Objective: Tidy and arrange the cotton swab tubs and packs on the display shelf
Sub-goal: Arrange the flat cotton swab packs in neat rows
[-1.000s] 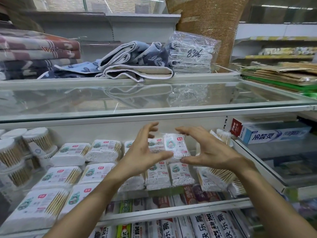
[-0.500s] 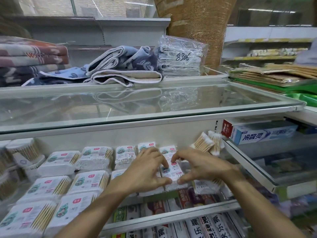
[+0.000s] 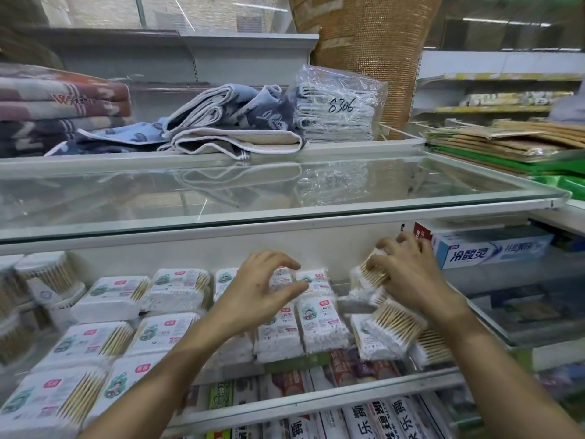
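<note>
Right hand [image 3: 408, 277] seemingly grips a tilted swab pack [image 3: 364, 280]; left hand [image 3: 256, 299] hovers.

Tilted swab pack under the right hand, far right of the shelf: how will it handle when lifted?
Probably light: the tilted swab pack is just thin wooden sticks and cotton in film. Likely semi-stiff along the sticks, but the clear wrap looks slick, so it may slide under the right hand. Apt to topple: neighbouring packs already lean askew.
</note>
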